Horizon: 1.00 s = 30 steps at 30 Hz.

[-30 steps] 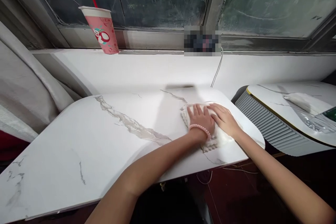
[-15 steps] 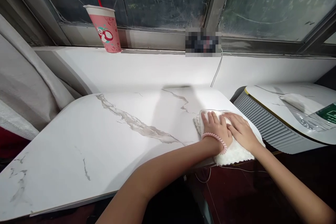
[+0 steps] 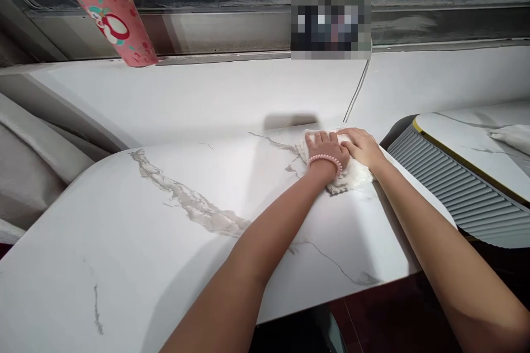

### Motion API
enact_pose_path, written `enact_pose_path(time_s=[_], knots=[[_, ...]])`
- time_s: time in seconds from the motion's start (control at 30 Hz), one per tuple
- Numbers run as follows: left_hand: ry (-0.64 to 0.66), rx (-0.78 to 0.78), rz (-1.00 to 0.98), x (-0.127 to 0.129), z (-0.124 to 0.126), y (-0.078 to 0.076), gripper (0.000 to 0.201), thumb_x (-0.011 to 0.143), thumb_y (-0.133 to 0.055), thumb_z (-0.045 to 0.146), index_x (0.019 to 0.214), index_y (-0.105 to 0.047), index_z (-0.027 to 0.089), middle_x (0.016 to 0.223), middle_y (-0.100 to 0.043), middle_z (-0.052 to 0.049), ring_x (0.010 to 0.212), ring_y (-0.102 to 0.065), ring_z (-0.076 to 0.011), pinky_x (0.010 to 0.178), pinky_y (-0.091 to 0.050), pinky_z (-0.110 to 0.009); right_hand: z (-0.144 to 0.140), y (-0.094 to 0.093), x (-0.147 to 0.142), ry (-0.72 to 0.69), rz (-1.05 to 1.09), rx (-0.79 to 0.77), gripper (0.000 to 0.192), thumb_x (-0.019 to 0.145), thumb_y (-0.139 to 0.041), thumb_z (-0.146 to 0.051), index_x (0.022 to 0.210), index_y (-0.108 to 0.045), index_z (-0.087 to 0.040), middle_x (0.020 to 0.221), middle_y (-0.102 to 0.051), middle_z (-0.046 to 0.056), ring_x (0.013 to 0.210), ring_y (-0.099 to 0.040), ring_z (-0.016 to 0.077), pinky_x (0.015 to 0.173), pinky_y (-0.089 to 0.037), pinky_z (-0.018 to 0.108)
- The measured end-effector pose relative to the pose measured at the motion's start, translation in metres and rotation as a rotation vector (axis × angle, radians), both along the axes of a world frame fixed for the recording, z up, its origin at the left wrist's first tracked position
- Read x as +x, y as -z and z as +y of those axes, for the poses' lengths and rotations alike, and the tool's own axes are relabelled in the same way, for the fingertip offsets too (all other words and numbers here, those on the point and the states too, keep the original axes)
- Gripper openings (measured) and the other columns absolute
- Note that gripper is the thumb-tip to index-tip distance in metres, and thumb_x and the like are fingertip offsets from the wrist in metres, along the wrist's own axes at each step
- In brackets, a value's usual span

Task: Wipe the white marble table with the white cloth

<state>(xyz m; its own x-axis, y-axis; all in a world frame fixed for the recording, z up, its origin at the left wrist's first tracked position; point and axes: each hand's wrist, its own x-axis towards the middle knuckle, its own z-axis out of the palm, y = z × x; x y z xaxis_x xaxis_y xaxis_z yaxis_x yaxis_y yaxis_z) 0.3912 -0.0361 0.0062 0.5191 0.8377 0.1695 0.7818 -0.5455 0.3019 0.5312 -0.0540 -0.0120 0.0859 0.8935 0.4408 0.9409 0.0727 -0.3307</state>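
Cloth [image 3: 350,179] — white, fluffy, bunched flat at the far right corner of the table [image 3: 165,242], close to the back edge and the wall. Mostly covered by two hands, with a ragged edge showing toward the near side and a strip showing beyond the fingertips.

Left hand [image 3: 327,149] pressed palm down on the cloth, fingers straight and close together, pointing away toward the wall; nothing gripped, just flattened on the fabric. Pink bead bracelet [image 3: 326,161] around that wrist. Right hand [image 3: 361,146] also palm down on the cloth, just beside the left and touching it, fingers extended and angled leftward — again laid flat rather than curled around anything. Both forearms stretched out long across the tabletop from the near edge.

Table white with grey marble veins, rounded corners. Thin white cable [image 3: 356,91] running down the wall right behind the cloth. Wide white sill [image 3: 207,94] behind the table, under a window frame. Pink paper cup [image 3: 108,8] with a cartoon print on the sill at far left, well apart from the hands. Second marbled table [image 3: 464,138] to the right, with ribbed grey side and gold rim, something white [image 3: 513,137] lying on it at the picture's edge. Grey curtain [image 3: 37,160] at left.
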Motion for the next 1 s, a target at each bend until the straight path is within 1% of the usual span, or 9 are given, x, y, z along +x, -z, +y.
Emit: enact_pose_path(time_s=[0.13, 0.27, 0.43, 0.53, 0.63, 0.73, 0.83, 1.0], knots=[[0.005, -0.005, 0.001, 0.016, 0.032, 0.001, 0.053, 0.096, -0.026, 0.034, 0.140, -0.045, 0.011, 0.144, -0.050, -0.015, 0.139, -0.035, -0.0272, 0.120, -0.009, -0.054, 0.029, 0.003, 0.013, 0.018, 0.005, 0.020, 0.038, 0.083, -0.042, -0.032, 0.111, -0.067, -0.025, 0.119, -0.068, 0.007, 0.117, -0.055, 0.0326, 0.099, -0.040, 0.052], [0.001, 0.015, 0.009, 0.031, 0.054, 0.002, 0.053, 0.096, -0.025, 0.032, 0.139, -0.047, 0.011, 0.142, -0.051, -0.015, 0.134, -0.040, -0.0284, 0.120, -0.011, -0.055, 0.053, 0.004, 0.029, 0.009, 0.000, 0.026, 0.038, 0.083, -0.041, -0.032, 0.110, -0.067, -0.025, 0.117, -0.069, 0.008, 0.116, -0.055, 0.0323, 0.099, -0.041, 0.051], [-0.002, 0.034, 0.046, 0.043, 0.071, 0.002, 0.050, 0.097, -0.024, 0.031, 0.136, -0.050, 0.015, 0.136, -0.055, -0.014, 0.129, -0.045, -0.0287, 0.118, -0.013, -0.055, 0.072, 0.006, 0.043, 0.008, -0.018, 0.025, 0.039, 0.083, -0.041, -0.031, 0.112, -0.067, -0.025, 0.117, -0.069, 0.007, 0.113, -0.056, 0.0320, 0.098, -0.042, 0.049], [-0.005, 0.046, 0.043, 0.044, 0.072, 0.002, 0.051, 0.096, -0.024, 0.031, 0.137, -0.050, 0.013, 0.135, -0.056, -0.015, 0.128, -0.045, -0.0289, 0.118, -0.014, -0.055, 0.072, 0.007, 0.046, -0.008, -0.018, 0.022, 0.039, 0.085, -0.041, -0.032, 0.113, -0.067, -0.026, 0.119, -0.069, 0.007, 0.114, -0.056, 0.0319, 0.098, -0.042, 0.048], [0.004, 0.048, 0.046, 0.044, 0.065, 0.002, 0.053, 0.096, -0.023, 0.032, 0.138, -0.049, 0.012, 0.139, -0.054, -0.016, 0.132, -0.043, -0.0283, 0.120, -0.012, -0.054, 0.063, 0.006, 0.046, -0.023, -0.010, 0.012, 0.040, 0.086, -0.040, -0.034, 0.115, -0.066, -0.026, 0.123, -0.067, 0.006, 0.118, -0.055, 0.0317, 0.101, -0.041, 0.049], [0.015, 0.027, 0.067, 0.043, 0.048, 0.001, 0.057, 0.096, -0.022, 0.034, 0.144, -0.043, 0.012, 0.150, -0.045, -0.013, 0.142, -0.033, -0.0273, 0.121, -0.008, -0.053, 0.043, 0.004, 0.043, 0.001, 0.000, -0.023, 0.041, 0.087, -0.039, -0.034, 0.118, -0.065, -0.027, 0.129, -0.065, 0.007, 0.123, -0.052, 0.0327, 0.102, -0.039, 0.053], [0.025, 0.006, 0.081, 0.042, 0.022, -0.001, 0.058, 0.097, -0.021, 0.033, 0.147, -0.038, 0.009, 0.155, -0.038, -0.013, 0.145, -0.027, -0.0270, 0.122, -0.007, -0.053, 0.015, 0.002, 0.040, 0.027, 0.001, -0.055, 0.042, 0.089, -0.037, -0.034, 0.120, -0.064, -0.026, 0.131, -0.063, 0.007, 0.126, -0.050, 0.0328, 0.103, -0.038, 0.056], [0.053, 0.032, 0.085, 0.039, -0.031, -0.002, 0.057, 0.097, -0.023, 0.034, 0.146, -0.039, 0.010, 0.153, -0.042, -0.013, 0.144, -0.031, -0.0276, 0.121, -0.012, -0.053, -0.044, -0.003, 0.034, 0.051, 0.011, -0.070, 0.042, 0.089, -0.036, -0.034, 0.120, -0.063, -0.027, 0.131, -0.063, 0.006, 0.127, -0.050, 0.0313, 0.105, -0.036, 0.056]])
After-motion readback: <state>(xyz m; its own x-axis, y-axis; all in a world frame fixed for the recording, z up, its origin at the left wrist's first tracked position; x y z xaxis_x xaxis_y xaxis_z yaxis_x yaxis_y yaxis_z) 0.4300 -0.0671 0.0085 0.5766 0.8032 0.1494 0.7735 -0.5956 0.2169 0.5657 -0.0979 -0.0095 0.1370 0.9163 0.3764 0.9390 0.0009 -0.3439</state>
